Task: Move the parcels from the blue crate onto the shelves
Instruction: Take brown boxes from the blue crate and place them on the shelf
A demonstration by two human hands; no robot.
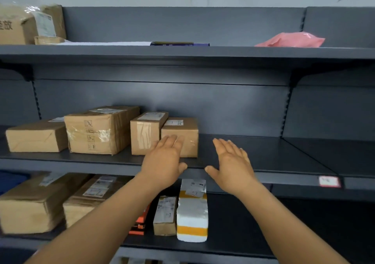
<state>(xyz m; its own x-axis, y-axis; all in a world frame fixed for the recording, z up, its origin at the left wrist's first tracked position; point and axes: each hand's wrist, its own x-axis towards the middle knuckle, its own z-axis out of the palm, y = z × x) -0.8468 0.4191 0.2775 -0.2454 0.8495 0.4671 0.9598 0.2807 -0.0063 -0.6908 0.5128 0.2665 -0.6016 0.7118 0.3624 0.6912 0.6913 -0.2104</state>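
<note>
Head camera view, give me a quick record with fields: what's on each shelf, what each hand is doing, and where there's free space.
top shelf: taped cardboard boxes at left, flat dark packet in the middle, pink mailer bag at right
middle shelf: four brown boxes in a row, rightmost box
lower shelf: two large boxes at left, small box, white and yellow parcel
left hand: open, flat in front of rightmost box, holds nothing
right hand: open, holds nothing
free space: middle shelf right of the boxes
blue crate: not in view
</note>
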